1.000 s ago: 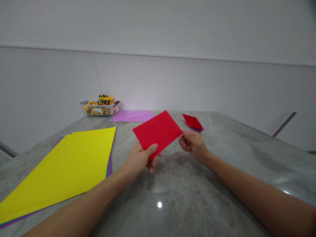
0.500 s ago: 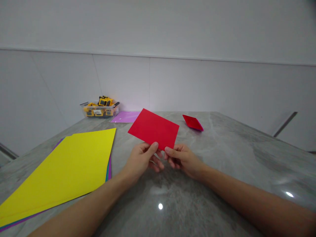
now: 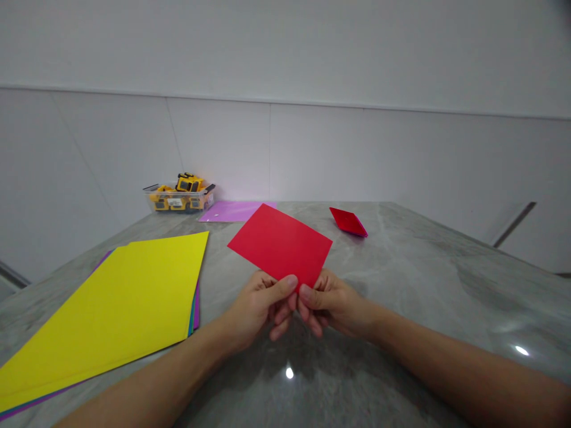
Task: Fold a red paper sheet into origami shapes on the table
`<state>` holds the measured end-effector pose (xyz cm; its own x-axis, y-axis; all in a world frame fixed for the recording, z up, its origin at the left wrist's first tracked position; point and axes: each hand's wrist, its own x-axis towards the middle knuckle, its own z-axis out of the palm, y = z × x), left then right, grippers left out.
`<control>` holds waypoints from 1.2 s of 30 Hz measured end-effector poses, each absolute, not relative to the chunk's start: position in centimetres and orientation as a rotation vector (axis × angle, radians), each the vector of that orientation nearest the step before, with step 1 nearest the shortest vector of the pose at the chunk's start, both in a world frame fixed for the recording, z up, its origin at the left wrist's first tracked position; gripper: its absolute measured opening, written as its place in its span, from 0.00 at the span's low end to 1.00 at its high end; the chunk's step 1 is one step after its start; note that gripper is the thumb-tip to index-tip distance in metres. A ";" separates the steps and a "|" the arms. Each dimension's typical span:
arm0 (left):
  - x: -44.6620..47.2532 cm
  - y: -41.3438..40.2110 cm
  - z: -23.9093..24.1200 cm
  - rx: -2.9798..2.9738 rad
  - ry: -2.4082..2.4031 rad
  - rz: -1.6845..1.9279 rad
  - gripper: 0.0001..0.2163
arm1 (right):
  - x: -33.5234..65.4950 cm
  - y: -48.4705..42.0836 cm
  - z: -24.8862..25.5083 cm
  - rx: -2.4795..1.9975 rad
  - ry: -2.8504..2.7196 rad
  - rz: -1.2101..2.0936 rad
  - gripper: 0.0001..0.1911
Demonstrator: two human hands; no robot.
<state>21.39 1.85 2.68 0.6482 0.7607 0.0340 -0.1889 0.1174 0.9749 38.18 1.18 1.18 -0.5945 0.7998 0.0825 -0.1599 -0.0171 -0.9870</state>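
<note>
A plain red sheet of paper (image 3: 283,241) is held up above the table, tilted with one corner towards me. My left hand (image 3: 265,303) pinches its lower edge, thumb on top and fingers underneath. Close beside it, my right hand (image 3: 330,300) grips the same near corner between thumb and fingers. The two thumbs almost meet there. The sheet hides part of the fingers behind it.
On the left lies a stack of large paper sheets (image 3: 120,297), yellow on top with blue and purple edges below. A pink sheet (image 3: 227,211) and a clear bin of yellow toy trucks (image 3: 181,196) are at the back. A folded red paper piece (image 3: 348,222) lies at right.
Both hands have come slightly lower and nearer to me with the red paper. The sheet looks larger, and the thumbs are closer together at its near corner.
</note>
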 end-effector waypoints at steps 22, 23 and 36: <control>20.3 1.6 2.6 1.437 0.617 0.483 0.26 | 38.2 0.5 1.8 -0.570 -1.679 1.923 0.26; 20.3 1.5 2.6 1.429 0.603 0.467 0.26 | 38.3 0.5 1.8 -0.557 -1.671 1.958 0.25; 20.8 1.8 2.7 1.440 0.675 0.605 0.25 | 37.8 1.1 0.6 -0.692 -1.698 1.696 0.37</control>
